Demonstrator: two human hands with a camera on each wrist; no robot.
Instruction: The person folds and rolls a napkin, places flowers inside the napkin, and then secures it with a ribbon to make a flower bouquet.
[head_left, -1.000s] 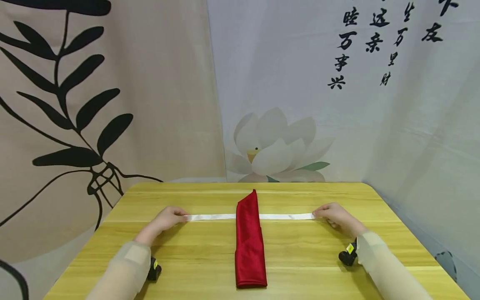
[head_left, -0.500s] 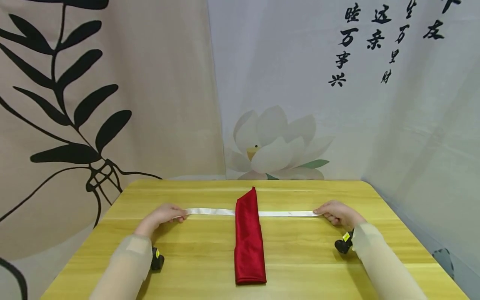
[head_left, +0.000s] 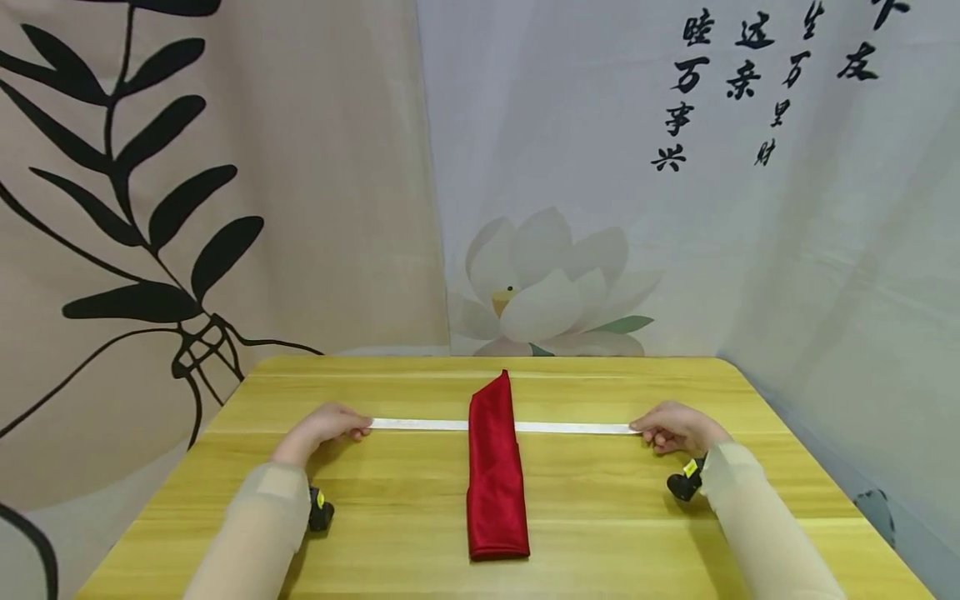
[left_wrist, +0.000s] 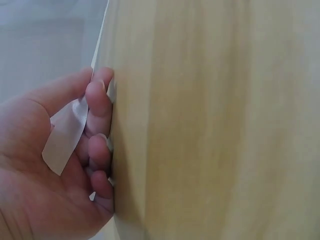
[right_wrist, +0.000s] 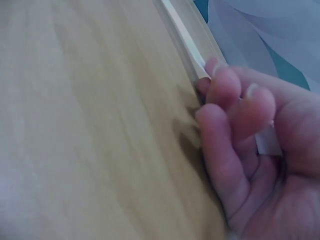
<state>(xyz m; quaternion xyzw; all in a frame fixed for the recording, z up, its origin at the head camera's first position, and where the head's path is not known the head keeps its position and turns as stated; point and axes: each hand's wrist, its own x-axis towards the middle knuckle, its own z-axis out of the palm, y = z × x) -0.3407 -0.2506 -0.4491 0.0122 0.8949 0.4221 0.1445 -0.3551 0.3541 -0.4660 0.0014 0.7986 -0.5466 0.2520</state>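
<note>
A white ribbon (head_left: pixel 572 428) stretches sideways over the table, passing beneath a folded strip of shiny red cloth (head_left: pixel 498 475) that lies lengthwise in the middle. The left hand (head_left: pixel 332 422) pinches the ribbon's left end; in the left wrist view a loose tail of ribbon (left_wrist: pixel 67 136) hangs inside the palm from between thumb and forefinger. At the other end the right hand (head_left: pixel 677 427) pinches the ribbon between thumb and fingertips, its other fingers curled. The right wrist view shows the ribbon (right_wrist: pixel 184 34) running away from those fingertips. Between the hands the ribbon looks straight.
The wooden table (head_left: pixel 375 517) has a light grain and rounded far corners. Behind it hang cloth backdrops with a dark plant print (head_left: pixel 180 208), a pale lotus (head_left: pixel 555 283) and black brush characters. A black wrist device (head_left: pixel 686 480) sits under the right sleeve.
The ribbon's left part, slightly bowed half a second ago, is now straight. Both hands keep their pinch on its ends. The whole view has shifted slightly; the red cloth stays in place.
</note>
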